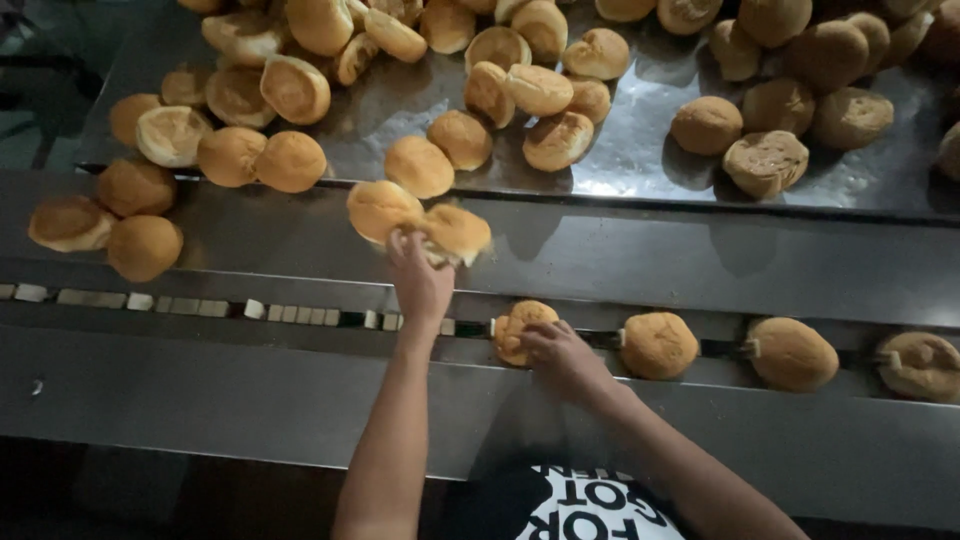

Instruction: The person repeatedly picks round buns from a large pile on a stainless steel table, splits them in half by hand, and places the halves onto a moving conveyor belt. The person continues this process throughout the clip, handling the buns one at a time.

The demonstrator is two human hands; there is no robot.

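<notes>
While the left hand reaches far over the steel ledge, its fingers close on a bun beside another bun. Nearer, the right hand grips a roll in the conveyor slot, left of three more rolls.

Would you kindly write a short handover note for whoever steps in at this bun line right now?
Left hand: fingers gripping a bun on the steel ledge, a second bun touching it.
Right hand: pressing a bun into the slotted track.
Done: three buns sit in the track to the right.
Left: track slots to the left are unfilled; loose buns lie heaped on the tray.
</notes>
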